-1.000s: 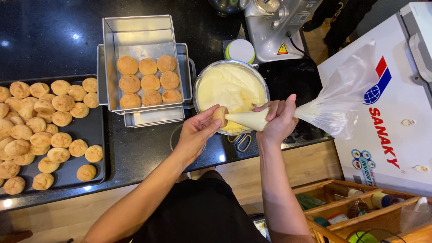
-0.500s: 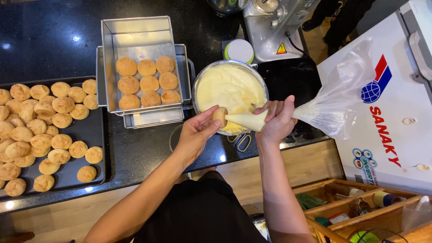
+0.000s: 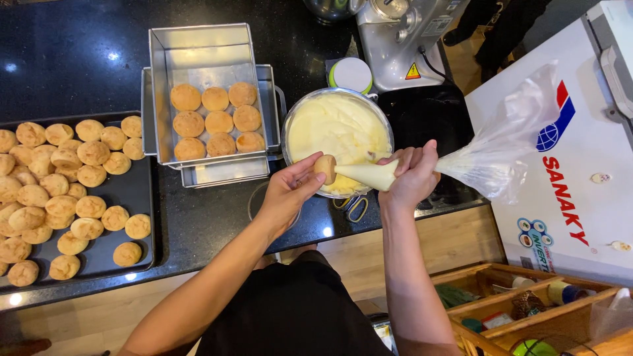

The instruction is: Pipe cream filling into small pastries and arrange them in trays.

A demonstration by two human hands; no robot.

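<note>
Left hand [image 3: 288, 192] pinches a small round cream puff [image 3: 324, 165] at its fingertips over the near rim of the steel bowl of custard [image 3: 337, 129], while the right hand [image 3: 414, 175] is clenched around a clear piping bag [image 3: 494, 148] whose cream-filled tip [image 3: 364, 174] is pressed into the puff. Filling looks to be the step in hand; it calls for a steady squeeze with the puff held still, and filled puffs seem to belong in the metal pan [image 3: 201, 56] beside the bowl.

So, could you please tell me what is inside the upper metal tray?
Nine round golden puffs fill the near half of the upper tray; its far half is bare metal. The tray beneath is mostly covered.
</note>
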